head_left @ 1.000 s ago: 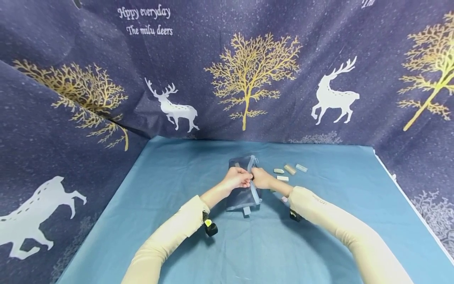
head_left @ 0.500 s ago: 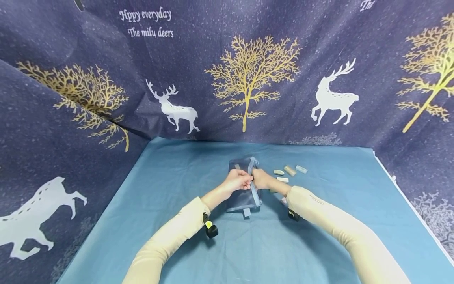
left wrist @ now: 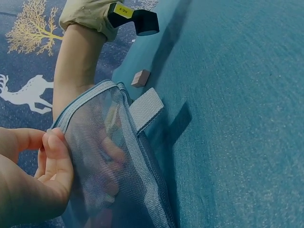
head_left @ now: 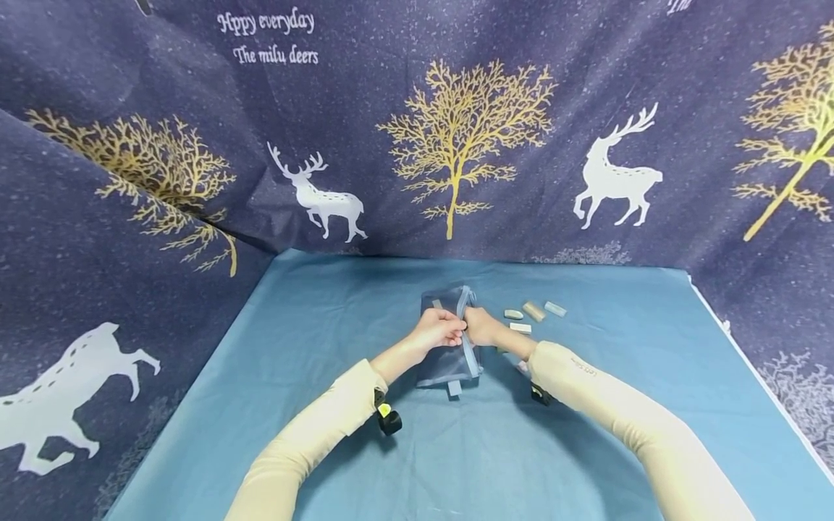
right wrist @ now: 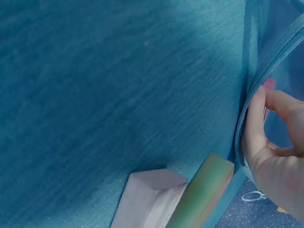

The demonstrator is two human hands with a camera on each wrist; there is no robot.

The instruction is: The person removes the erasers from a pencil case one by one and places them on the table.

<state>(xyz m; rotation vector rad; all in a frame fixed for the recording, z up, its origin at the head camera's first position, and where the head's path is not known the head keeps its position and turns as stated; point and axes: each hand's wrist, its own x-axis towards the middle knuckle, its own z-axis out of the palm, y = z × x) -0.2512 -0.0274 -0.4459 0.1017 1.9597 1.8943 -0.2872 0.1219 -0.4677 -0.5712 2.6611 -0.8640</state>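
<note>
A blue mesh zip pouch lies on the cloth in the head view, its zipped edge to the right. My left hand pinches the zip edge between thumb and fingers, plainly seen in the left wrist view. My right hand reaches in through the mouth, and its fingers show dimly through the mesh. In the right wrist view a pink thing shows right at its bent thumb and fingertips. Whether they grip it I cannot tell. A beige piece shows inside the pouch.
Right of the pouch lie a white block, a pale green piece, a tan block and a pale clear piece. A pale purplish block and a green block lie near my right wrist. A patterned curtain hangs behind.
</note>
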